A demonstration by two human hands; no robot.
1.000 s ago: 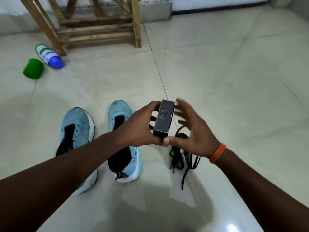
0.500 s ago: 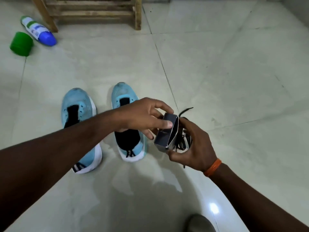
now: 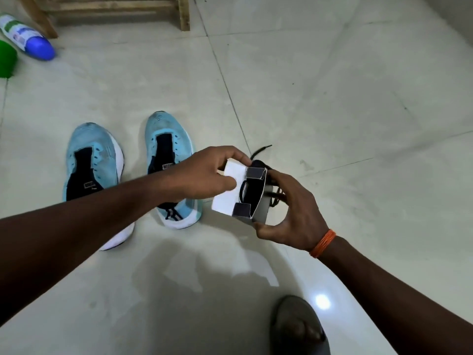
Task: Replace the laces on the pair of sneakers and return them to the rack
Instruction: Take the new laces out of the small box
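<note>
Two light-blue sneakers stand side by side on the floor, the left sneaker (image 3: 92, 162) and the right sneaker (image 3: 169, 147), both without laces. Above the floor to their right, my right hand (image 3: 291, 213) grips a small dark cardboard box (image 3: 252, 198) with its end open. My left hand (image 3: 210, 175) pinches the box's white lid flap (image 3: 230, 190) and holds it folded back. A dark coiled lace shows inside the box. A pile of black laces (image 3: 261, 157) lies on the floor behind the box, mostly hidden by it and my right hand.
The wooden rack (image 3: 115, 8) stands at the top left. A white bottle with a blue cap (image 3: 28, 37) lies next to a green cup (image 3: 6, 61) at the left edge. My foot in a grey sandal (image 3: 299, 329) is at the bottom.
The box was closed a second ago; now its lid flap is folded open by my left hand. My view has tilted down, bringing my sandalled foot into view.
</note>
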